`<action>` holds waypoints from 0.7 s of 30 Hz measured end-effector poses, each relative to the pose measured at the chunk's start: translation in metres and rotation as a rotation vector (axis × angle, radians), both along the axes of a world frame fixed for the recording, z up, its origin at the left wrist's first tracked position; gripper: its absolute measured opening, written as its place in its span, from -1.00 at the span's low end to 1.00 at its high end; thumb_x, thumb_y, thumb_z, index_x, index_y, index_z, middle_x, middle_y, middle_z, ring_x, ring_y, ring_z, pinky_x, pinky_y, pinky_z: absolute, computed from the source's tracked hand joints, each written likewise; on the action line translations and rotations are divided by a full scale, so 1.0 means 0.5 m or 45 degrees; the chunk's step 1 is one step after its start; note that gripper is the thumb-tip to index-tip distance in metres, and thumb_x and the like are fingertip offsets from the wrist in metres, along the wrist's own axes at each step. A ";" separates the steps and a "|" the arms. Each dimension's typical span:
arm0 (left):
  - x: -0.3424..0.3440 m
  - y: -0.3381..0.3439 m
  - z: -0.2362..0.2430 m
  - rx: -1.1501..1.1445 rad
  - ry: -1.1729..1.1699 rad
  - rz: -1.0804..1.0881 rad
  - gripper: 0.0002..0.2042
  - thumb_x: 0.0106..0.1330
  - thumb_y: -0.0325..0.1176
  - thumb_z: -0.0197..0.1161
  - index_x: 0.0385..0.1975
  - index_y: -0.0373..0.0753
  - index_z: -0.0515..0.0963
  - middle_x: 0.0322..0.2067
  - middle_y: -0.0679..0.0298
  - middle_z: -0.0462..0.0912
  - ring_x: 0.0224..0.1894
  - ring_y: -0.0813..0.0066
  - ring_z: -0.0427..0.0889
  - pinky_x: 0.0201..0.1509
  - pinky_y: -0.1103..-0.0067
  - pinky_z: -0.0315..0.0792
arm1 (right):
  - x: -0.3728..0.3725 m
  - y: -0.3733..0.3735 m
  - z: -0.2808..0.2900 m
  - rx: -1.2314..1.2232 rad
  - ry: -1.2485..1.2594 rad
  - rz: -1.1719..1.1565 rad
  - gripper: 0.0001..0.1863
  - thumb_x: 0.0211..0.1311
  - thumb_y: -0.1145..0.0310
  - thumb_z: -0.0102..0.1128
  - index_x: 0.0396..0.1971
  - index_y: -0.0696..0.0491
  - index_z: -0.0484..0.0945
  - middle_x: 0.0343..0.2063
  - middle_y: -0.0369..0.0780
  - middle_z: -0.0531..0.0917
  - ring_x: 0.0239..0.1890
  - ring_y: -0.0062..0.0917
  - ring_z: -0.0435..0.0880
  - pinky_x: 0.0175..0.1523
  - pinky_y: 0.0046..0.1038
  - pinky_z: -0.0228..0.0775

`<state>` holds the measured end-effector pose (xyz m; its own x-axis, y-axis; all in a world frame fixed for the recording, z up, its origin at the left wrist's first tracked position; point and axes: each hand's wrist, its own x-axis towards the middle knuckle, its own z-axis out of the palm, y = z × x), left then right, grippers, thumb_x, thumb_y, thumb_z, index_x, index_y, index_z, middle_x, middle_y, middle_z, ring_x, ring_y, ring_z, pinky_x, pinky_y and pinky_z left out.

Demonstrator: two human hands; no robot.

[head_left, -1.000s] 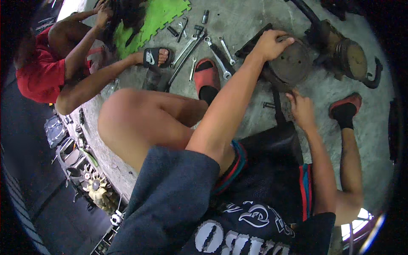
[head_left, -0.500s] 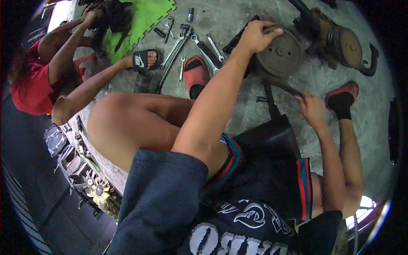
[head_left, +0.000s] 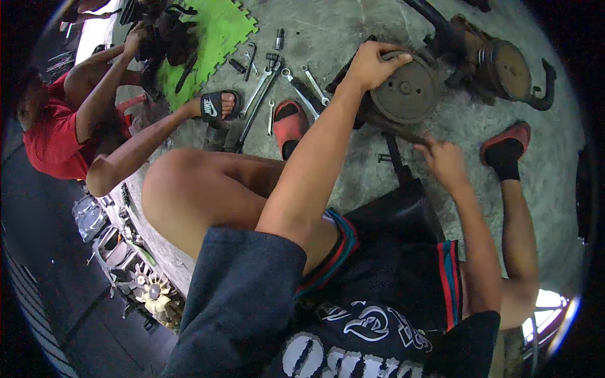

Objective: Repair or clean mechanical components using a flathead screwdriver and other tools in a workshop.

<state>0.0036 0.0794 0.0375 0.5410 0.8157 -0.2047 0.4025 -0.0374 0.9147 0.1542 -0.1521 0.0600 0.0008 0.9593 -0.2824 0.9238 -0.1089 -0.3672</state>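
Note:
A round grey-brown pulley (head_left: 406, 94) with small holes about its hub faces up, fixed on a dark machine part. My left hand (head_left: 372, 66) is closed over its upper left rim, thumb on the face and fingers over the edge. Below the pulley, a thin dark bar (head_left: 406, 134) runs slantwise to its lower edge. My right hand (head_left: 444, 164) is closed round the outer end of that bar; the bar's exact kind cannot be made out, and its far tip is hidden beside the pulley.
Wrenches (head_left: 253, 94) and sockets (head_left: 279, 39) lie on the concrete left of the pulley. A second pulley assembly (head_left: 507, 69) stands at right. At left, another person in a red shirt (head_left: 57, 145) works by a green foam mat (head_left: 214, 31). A fan (head_left: 154, 293) lies lower left.
My right hand and the bar have moved left, closer under the pulley. The left hand keeps its hold on the rim. The whole view has shifted slightly.

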 end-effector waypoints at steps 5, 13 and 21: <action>0.003 0.001 0.023 -0.064 -0.008 0.030 -0.57 0.13 -0.03 0.42 -0.12 -0.22 0.71 -0.24 0.02 0.75 -0.16 0.16 0.72 0.04 0.39 0.52 | 0.185 -0.070 -0.002 -0.131 -0.006 -0.013 -0.68 0.34 0.13 0.17 -0.18 0.10 0.60 -0.55 -0.04 0.63 -0.42 -0.04 0.64 -0.33 -0.13 0.44; 0.010 0.023 0.017 0.042 0.042 -0.122 -0.55 0.09 0.00 0.45 -0.13 -0.20 0.72 -0.19 0.01 0.74 -0.11 0.11 0.71 0.06 0.38 0.53 | 0.169 -0.070 0.009 -0.077 0.185 -0.088 -0.68 0.29 0.22 0.22 -0.13 0.17 0.61 -0.32 0.06 0.66 -0.22 0.00 0.63 -0.13 -0.15 0.43; 0.042 0.035 0.008 0.498 0.146 -0.298 -0.28 -0.09 0.28 0.47 -0.06 -0.21 0.68 -0.15 0.02 0.72 -0.08 0.08 0.70 0.03 0.35 0.54 | 0.067 -0.080 0.014 -0.215 0.314 -0.034 -0.65 0.31 0.24 0.17 0.04 0.04 0.55 -0.18 -0.01 0.67 -0.11 -0.02 0.59 -0.01 -0.10 0.41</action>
<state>0.0247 0.0967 0.0413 0.7116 0.7022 0.0243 0.4399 -0.4723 0.7638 0.1877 -0.1922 0.0672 -0.0630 0.8992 -0.4330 0.8050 -0.2107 -0.5546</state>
